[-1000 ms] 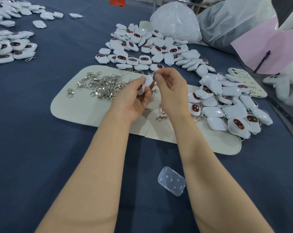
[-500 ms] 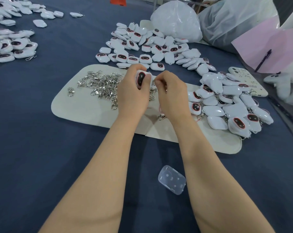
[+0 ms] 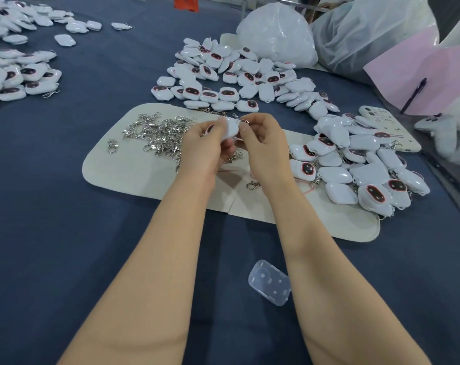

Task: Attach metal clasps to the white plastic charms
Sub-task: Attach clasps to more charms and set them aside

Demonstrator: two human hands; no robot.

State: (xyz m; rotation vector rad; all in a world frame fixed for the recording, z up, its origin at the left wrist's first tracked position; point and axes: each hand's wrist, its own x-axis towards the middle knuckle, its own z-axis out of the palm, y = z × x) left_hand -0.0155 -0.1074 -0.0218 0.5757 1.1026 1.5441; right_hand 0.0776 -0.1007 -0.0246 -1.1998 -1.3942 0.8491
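A: Held item?
B: One white rounded plastic charm, gripped by the left hand with fingers curled round it, above the cream flat mat.
A: Other hand?
B: The right hand, thumb and forefinger pinching a small silver metal clasp against the charm's top edge.
A: Stock?
B: A heap of loose silver clasps on the mat, left of the hands. A pile of white charms with clasps over the mat's right edge. A second pile of white charms beyond its far edge.
A: Free room?
B: Bare mat at the left near corner. Open blue-cloth bench before the mat's near edge, save one clear plastic case between the forearms.
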